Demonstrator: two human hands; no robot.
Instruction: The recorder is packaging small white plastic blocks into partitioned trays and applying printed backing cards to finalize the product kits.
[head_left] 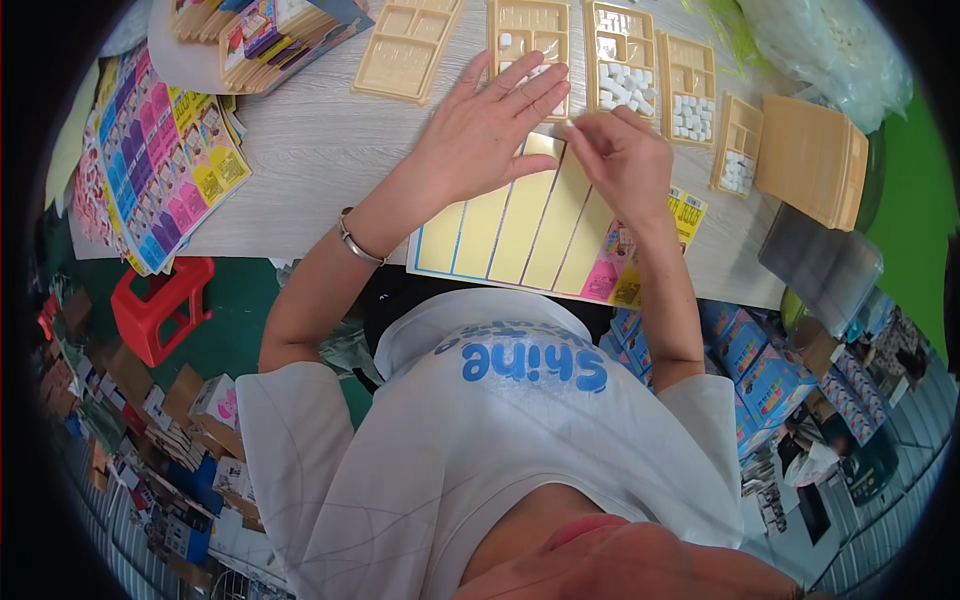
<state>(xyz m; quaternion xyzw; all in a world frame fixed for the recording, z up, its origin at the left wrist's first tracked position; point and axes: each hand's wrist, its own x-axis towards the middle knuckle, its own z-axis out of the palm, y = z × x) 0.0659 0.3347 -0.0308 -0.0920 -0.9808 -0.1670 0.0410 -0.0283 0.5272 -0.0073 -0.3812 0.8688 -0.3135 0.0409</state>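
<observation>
My left hand (490, 135) lies with its fingers spread, palm down, over the lower part of a beige compartment tray (530, 16). White pieces show in that tray beside and between the fingers. My right hand (628, 165) is closed in a pinch just right of the left fingertips, by the tray's near corner. Something small and pale shows at its fingertips, too small to make out. Below both hands, a sheet with pale yellow strips (510, 235) and a colourful printed right end lies at the table's near edge, partly under my right wrist.
Right of the hands stand trays holding small white blocks (627, 88), and farther right a stack of beige trays (815, 160). A beige tray (400, 50) lies left. Printed sheets (165, 150) and a box of cards (290, 45) occupy the left side; a red stool (165, 310) stands below.
</observation>
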